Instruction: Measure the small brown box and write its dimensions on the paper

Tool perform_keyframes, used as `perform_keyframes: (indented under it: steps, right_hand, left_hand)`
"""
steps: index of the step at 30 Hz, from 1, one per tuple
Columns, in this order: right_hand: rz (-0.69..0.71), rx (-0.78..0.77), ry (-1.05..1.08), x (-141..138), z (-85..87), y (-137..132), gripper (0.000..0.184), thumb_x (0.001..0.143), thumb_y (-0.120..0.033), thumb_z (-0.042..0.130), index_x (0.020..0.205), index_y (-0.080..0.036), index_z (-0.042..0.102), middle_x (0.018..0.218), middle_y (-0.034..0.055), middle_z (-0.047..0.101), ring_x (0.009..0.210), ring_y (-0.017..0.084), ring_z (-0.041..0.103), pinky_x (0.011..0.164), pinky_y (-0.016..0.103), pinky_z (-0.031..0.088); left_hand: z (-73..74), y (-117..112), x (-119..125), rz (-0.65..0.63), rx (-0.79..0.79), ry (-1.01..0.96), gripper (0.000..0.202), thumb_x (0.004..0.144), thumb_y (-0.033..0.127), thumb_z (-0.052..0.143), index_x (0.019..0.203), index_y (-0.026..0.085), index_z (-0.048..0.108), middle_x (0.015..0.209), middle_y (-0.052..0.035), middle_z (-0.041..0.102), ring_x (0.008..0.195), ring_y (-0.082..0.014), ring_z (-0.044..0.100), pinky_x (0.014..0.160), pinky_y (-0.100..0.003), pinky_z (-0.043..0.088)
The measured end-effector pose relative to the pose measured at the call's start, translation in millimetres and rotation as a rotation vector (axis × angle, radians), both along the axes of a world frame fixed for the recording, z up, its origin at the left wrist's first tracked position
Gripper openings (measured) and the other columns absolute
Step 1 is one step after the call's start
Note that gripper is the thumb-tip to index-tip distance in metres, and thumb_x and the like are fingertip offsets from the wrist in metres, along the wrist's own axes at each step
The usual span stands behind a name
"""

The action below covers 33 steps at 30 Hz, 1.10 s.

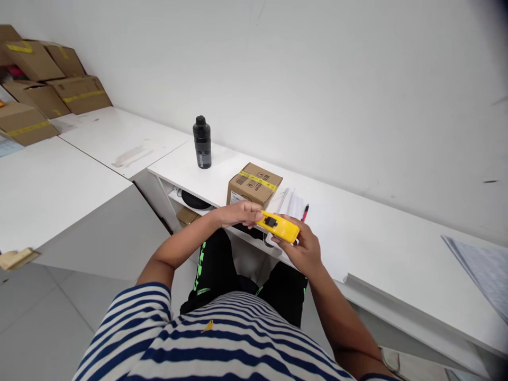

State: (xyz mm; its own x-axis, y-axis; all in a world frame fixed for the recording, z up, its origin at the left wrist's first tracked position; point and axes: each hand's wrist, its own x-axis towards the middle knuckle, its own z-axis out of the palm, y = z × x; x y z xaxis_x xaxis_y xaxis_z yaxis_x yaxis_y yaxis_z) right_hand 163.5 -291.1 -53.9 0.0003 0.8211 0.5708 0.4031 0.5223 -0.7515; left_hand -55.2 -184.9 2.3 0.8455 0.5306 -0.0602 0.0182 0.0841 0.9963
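Observation:
A yellow hand tool with a black slider (283, 228) is held up in front of me, just over the front edge of the table; its exact kind is unclear. My left hand (240, 212) pinches its narrow left end between thumb and fingers. Wrapped round the wider right end is my right hand (305, 246). Just beyond my hands, a small taped cardboard box (254, 182) sits on the table. Beside that box lie white papers (291, 201), partly hidden by my hands, with a red and black pen (305, 212) on them.
A black bottle (202, 143) stands upright near the wall, left of the small box. Several taped cardboard boxes (85, 94) are stacked at the far left. More paper sheets (476, 272) lie at the right. Shelves under the white table (381, 243) hold a dark round thing (194, 200).

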Motion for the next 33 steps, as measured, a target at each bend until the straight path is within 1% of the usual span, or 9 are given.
perform_keyframes:
  steps: [3, 7, 10, 12, 15, 18, 23, 27, 33]
  right_hand:
    - [-0.145, -0.060, 0.197, 19, -7.4, 1, 0.063, 0.077, -0.042, 0.085, 0.134, -0.033, 0.060, 0.113, 0.0078, 0.077, 0.089, 0.025, 0.077, 0.068, 0.037, 0.066]
    - [-0.272, -0.019, 0.363, 55, -18.5, 3, 0.073, 0.074, -0.045, 0.087, 0.139, -0.033, 0.055, 0.098, 0.0051, 0.076, 0.083, 0.025, 0.076, 0.069, 0.040, 0.065]
    - [-0.357, -0.009, 0.338, 78, -23.5, 7, 0.069, 0.072, -0.045, 0.088, 0.134, -0.031, 0.063, 0.109, 0.0085, 0.076, 0.094, 0.028, 0.076, 0.077, 0.045, 0.065]
    - [-0.385, -0.012, 0.300, 88, -23.9, 13, 0.070, 0.072, -0.046, 0.087, 0.135, -0.029, 0.065, 0.119, 0.0110, 0.074, 0.103, 0.029, 0.074, 0.087, 0.049, 0.064]
    - [-0.411, -0.032, 0.226, 95, -19.5, 25, 0.072, 0.073, -0.048, 0.086, 0.138, -0.027, 0.065, 0.127, 0.0116, 0.073, 0.105, 0.030, 0.074, 0.094, 0.052, 0.061]
    - [-0.386, -0.045, 0.112, 91, -10.9, 38, 0.068, 0.076, -0.049, 0.083, 0.139, -0.030, 0.066, 0.133, 0.0099, 0.072, 0.105, 0.029, 0.074, 0.093, 0.050, 0.061]
    - [-0.329, -0.026, -0.057, 66, 6.7, 57, 0.061, 0.083, -0.051, 0.075, 0.140, -0.030, 0.066, 0.134, 0.0099, 0.072, 0.090, 0.023, 0.072, 0.081, 0.043, 0.062]
    - [-0.323, -0.029, -0.107, 47, 17.9, 68, 0.060, 0.086, -0.052, 0.071, 0.142, -0.031, 0.064, 0.130, 0.0089, 0.073, 0.077, 0.019, 0.066, 0.075, 0.040, 0.060]
    - [-0.327, -0.054, -0.186, 35, 23.8, 83, 0.063, 0.087, -0.054, 0.067, 0.145, -0.031, 0.061, 0.123, 0.0085, 0.074, 0.077, 0.020, 0.065, 0.076, 0.040, 0.059]
  left_hand:
    - [8.2, 21, -17, 0.248, 0.051, -0.103, 0.056, 0.072, 0.068, 0.078, 0.061, 0.022, 0.048, 0.052, 0.0064, 0.032, 0.047, -0.0074, 0.033, 0.052, -0.029, 0.042]
    - [32.4, 88, -54, 0.592, 0.185, -0.049, 0.046, 0.075, 0.055, 0.074, 0.062, 0.022, 0.046, 0.056, 0.0035, 0.037, 0.052, -0.0088, 0.036, 0.054, -0.027, 0.039]
    - [38.2, 137, -66, 0.650, 0.245, 0.170, 0.033, 0.078, 0.044, 0.072, 0.066, 0.019, 0.054, 0.061, 0.0004, 0.049, 0.055, -0.0092, 0.043, 0.056, -0.026, 0.038]
    - [33.8, 156, -62, 0.649, 0.292, 0.318, 0.034, 0.079, 0.044, 0.069, 0.063, 0.018, 0.054, 0.061, -0.0005, 0.052, 0.054, -0.0101, 0.044, 0.056, -0.027, 0.037]
    - [22.2, 160, -44, 0.542, 0.374, 0.498, 0.036, 0.076, 0.050, 0.073, 0.065, 0.018, 0.061, 0.068, -0.0038, 0.062, 0.059, -0.0138, 0.053, 0.058, -0.028, 0.040]
    - [12.2, 149, -25, 0.455, 0.350, 0.544, 0.045, 0.070, 0.059, 0.079, 0.087, 0.018, 0.068, 0.091, -0.0076, 0.073, 0.077, -0.0192, 0.064, 0.062, -0.027, 0.045]
    - [-1.5, 148, -16, 0.523, 0.192, 0.463, 0.069, 0.069, 0.067, 0.079, 0.118, 0.023, 0.059, 0.118, -0.0088, 0.072, 0.100, -0.0221, 0.069, 0.072, -0.027, 0.050]
    - [-16.0, 155, -21, 0.619, 0.044, 0.376, 0.066, 0.066, 0.056, 0.084, 0.117, 0.024, 0.057, 0.113, -0.0053, 0.071, 0.095, -0.0194, 0.071, 0.074, -0.028, 0.052]
    - [-28.9, 144, -8, 0.637, -0.157, 0.059, 0.051, 0.066, 0.038, 0.085, 0.106, 0.020, 0.059, 0.092, -0.0006, 0.070, 0.073, -0.0159, 0.070, 0.070, -0.028, 0.054]
